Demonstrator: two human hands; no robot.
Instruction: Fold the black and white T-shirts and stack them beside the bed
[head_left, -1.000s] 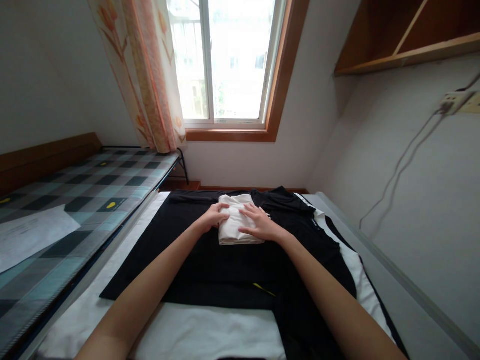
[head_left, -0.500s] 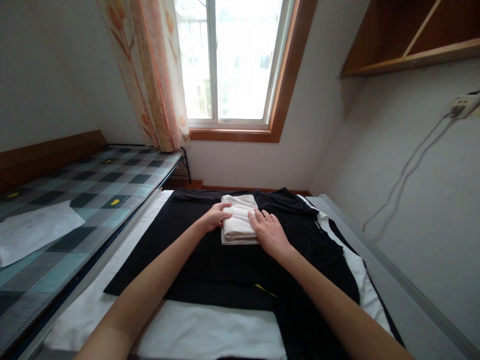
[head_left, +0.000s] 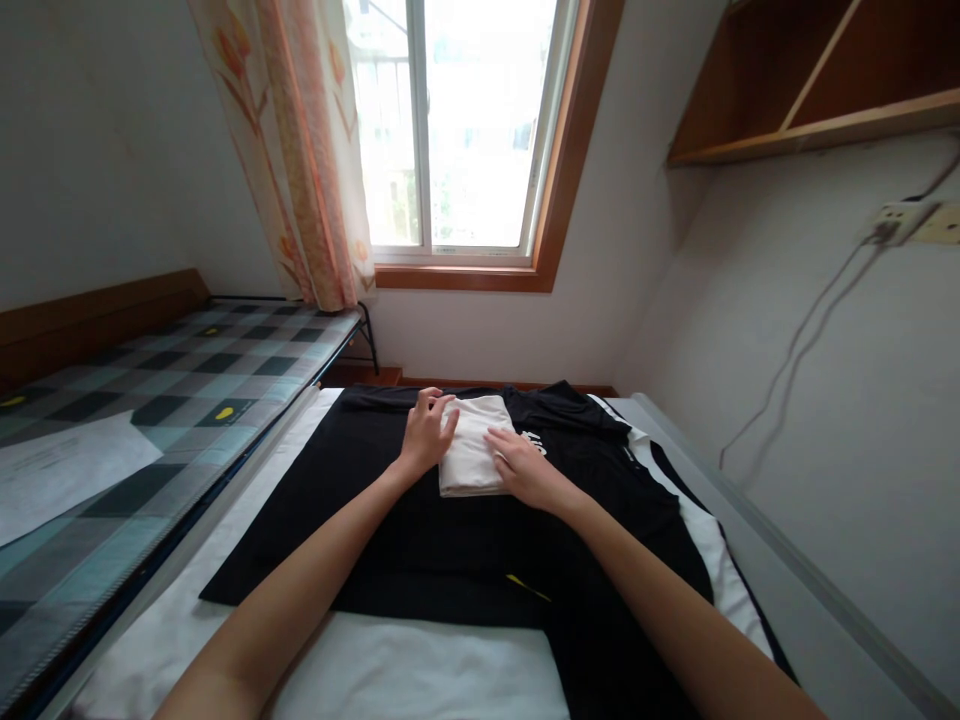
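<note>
A small folded off-white cloth [head_left: 474, 450], a flat near-square bundle, lies on a black T-shirt [head_left: 420, 555] spread across a white-covered bed. My left hand [head_left: 429, 432] is at the bundle's far left edge, its fingers slightly bent and apart, with the thumb side against the cloth. My right hand [head_left: 529, 470] rests on the right part of the bundle, fingers stretched out over its top. White lettering shows on the black shirt just past that hand. Neither hand grips the cloth.
On the left a bed with a checked mattress [head_left: 247, 365] holds a sheet of paper [head_left: 67, 470]. A curtain [head_left: 307, 150] hangs beside the window. At upper right are a wooden shelf [head_left: 810, 125] and a wall socket [head_left: 900, 222] with a cable.
My left hand has let go of the cloth's left edge and moved up to its far left corner. My right hand has slid slightly left over the bundle, which looks flatter and smoother.
</note>
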